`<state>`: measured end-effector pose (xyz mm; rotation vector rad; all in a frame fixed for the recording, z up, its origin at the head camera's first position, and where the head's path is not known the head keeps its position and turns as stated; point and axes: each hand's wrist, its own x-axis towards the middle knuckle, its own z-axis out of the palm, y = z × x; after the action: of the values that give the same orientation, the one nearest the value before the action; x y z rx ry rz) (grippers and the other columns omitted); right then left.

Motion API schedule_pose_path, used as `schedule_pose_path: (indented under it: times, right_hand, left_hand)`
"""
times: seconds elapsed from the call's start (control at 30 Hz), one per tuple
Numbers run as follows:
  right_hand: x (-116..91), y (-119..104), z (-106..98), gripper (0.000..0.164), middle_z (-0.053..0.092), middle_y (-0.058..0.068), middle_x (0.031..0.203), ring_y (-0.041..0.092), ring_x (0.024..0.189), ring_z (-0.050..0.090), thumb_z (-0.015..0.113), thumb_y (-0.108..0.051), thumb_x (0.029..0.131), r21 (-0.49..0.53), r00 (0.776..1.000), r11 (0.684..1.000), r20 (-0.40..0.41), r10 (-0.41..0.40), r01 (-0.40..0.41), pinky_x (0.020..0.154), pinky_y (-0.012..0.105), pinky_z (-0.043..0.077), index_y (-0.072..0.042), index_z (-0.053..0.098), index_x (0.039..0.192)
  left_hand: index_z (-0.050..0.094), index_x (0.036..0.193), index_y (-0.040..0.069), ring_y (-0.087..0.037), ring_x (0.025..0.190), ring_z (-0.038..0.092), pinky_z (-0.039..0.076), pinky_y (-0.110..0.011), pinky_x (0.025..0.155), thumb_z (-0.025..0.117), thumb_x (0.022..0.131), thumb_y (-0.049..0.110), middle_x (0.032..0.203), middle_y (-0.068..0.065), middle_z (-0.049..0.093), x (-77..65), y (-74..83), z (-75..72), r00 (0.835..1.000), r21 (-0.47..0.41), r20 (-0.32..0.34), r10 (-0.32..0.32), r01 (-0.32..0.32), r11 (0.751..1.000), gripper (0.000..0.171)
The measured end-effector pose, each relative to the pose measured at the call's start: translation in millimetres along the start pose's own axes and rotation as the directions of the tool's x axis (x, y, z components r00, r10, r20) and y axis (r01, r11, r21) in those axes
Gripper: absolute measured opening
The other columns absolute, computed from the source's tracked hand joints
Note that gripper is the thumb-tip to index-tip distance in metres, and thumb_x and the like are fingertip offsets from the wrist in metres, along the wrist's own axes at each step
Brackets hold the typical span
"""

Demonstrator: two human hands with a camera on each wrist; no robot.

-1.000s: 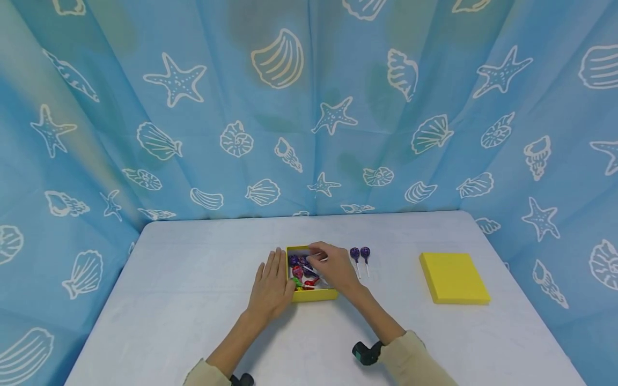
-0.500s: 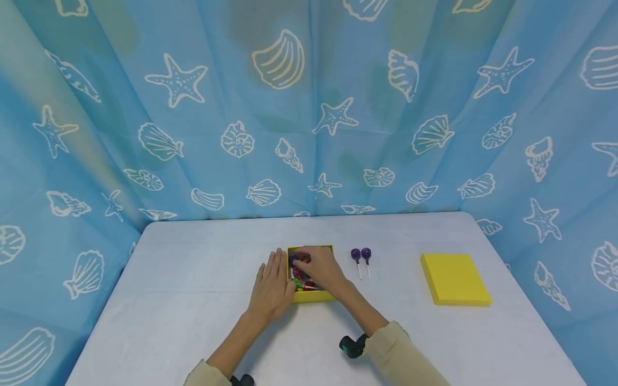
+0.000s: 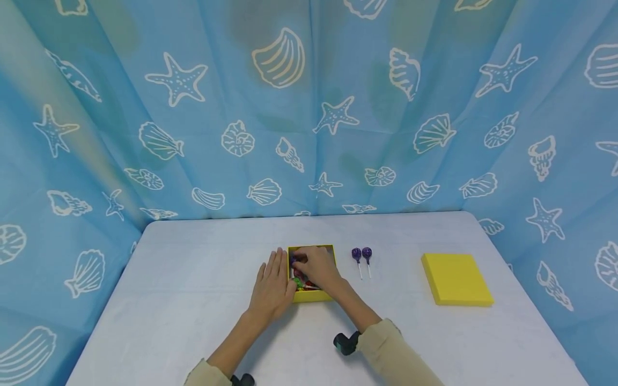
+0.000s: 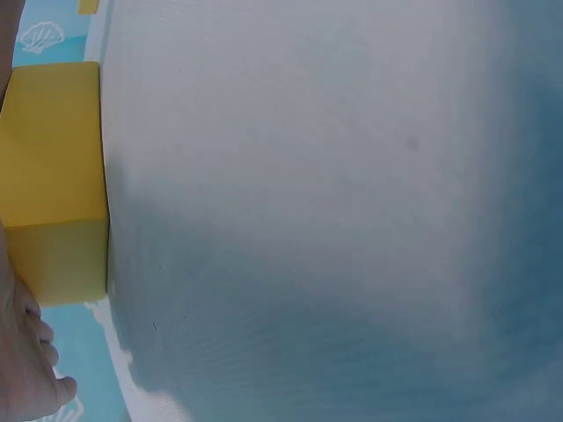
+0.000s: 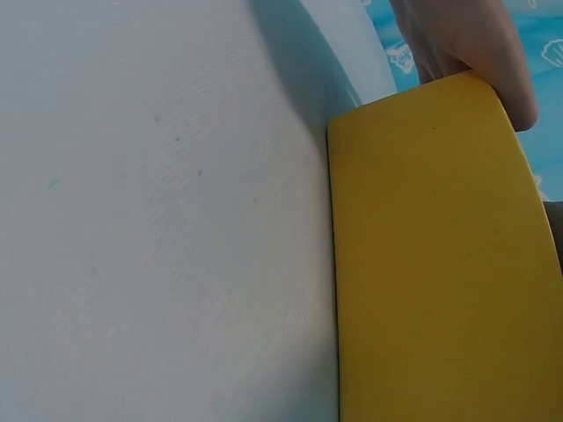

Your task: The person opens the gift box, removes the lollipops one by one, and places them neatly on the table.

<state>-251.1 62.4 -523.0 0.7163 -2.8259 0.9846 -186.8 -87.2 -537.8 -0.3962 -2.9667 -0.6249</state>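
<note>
A shallow yellow box stands at the middle of the table, with wrapped lollipops in purple, red and green inside. My left hand lies straight-fingered along the box's left wall, its thumb at the near corner. Over the box, my right hand reaches in, thumb and fingertips pinching at a purple lollipop near the left wall; the hand hides much of the contents. Green candy shows near the front. Both wrist views show the yellow box's outer walls, not the fingertips inside.
Two purple lollipops lie side by side, right of the box, sticks toward the person. Farther right rests a flat yellow square, perhaps the box's lid. A blue seashell-patterned curtain hangs behind the white table.
My right hand has moved left and deeper into the box, to the purple lollipops at its left side. The left hand has stayed against the wall.
</note>
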Motion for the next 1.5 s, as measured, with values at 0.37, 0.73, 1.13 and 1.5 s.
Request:
schedule_pose_path:
  times: [0.37,0.73,1.13,1.5]
  right_hand:
    - [1,-3,1,0.025,0.074,0.009,0.106,0.023,0.094,0.072,0.076,-0.012,0.089,-0.03,0.996,0.996,0.022,0.085,-0.084,0.08,0.036,0.057,-0.004,0.076,0.112]
    - [6,-2,3,0.026,0.074,0.008,0.109,0.021,0.096,0.071,0.075,-0.016,0.09,-0.047,0.994,0.994,0.05,0.098,-0.096,0.082,0.037,0.057,-0.007,0.076,0.114]
    - [3,1,0,0.025,0.074,0.009,0.106,0.016,0.083,0.07,0.075,-0.017,0.091,-0.03,0.999,0.999,0.013,0.044,-0.043,0.081,0.036,0.057,-0.006,0.077,0.113]
    - [0,2,-14,0.023,0.073,0.01,0.109,0.025,0.102,0.069,0.071,-0.014,0.092,0.137,1.0,0.99,-0.017,-0.026,0.028,0.09,0.04,0.054,-0.003,0.076,0.112]
  left_hand:
    - [0.023,0.155,-0.006,-0.034,0.149,0.017,0.018,-0.054,0.116,0.038,0.102,0.023,0.161,-0.02,0.022,-1.0,1.1,-1.8,1.0,0.01,0.002,0.005,-0.005,1.0,0.063]
    - [0.02,0.156,-0.006,-0.033,0.15,0.014,0.016,-0.053,0.117,0.036,0.102,0.023,0.163,-0.019,0.019,1.4,-0.5,-2.1,1.0,0.004,0.016,-0.01,0.01,1.0,0.064]
    - [0.018,0.156,-0.005,-0.033,0.15,0.013,0.015,-0.053,0.117,0.036,0.102,0.024,0.163,-0.019,0.016,0.7,-0.1,0.2,1.0,-0.019,0.02,-0.011,0.012,1.0,0.064]
    - [0.018,0.156,-0.005,-0.033,0.15,0.012,0.014,-0.053,0.118,0.035,0.102,0.025,0.163,-0.019,0.017,1.8,-0.4,1.1,0.999,0.001,0.027,-0.018,0.018,1.0,0.065]
